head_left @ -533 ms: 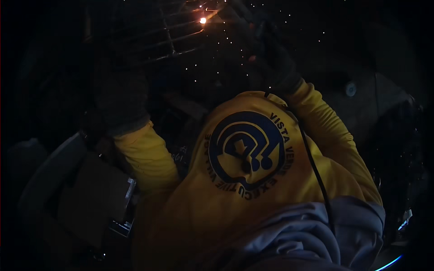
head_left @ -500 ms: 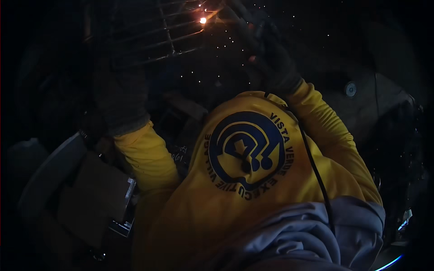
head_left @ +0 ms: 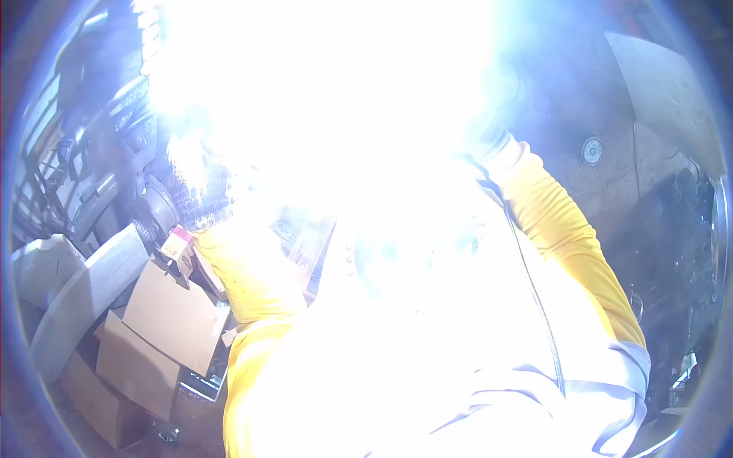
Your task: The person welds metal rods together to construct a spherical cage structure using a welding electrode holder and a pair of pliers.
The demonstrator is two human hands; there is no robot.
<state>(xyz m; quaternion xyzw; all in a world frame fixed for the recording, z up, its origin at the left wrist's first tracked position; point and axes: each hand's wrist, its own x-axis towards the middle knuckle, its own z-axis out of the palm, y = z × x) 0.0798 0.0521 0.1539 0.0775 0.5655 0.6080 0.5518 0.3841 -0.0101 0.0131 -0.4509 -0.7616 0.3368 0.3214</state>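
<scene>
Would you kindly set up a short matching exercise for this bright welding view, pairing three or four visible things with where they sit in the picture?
Things:
1. flat brown cardboard pieces
2. small round grey disc on the floor
3. yellow long sleeve of the right arm
4. white welding glare

Places:
A. top middle
B. lower left
C. upper right
D. right of middle, slanting down to the right

Pairs: 1-B, 2-C, 3-D, 4-A
</scene>
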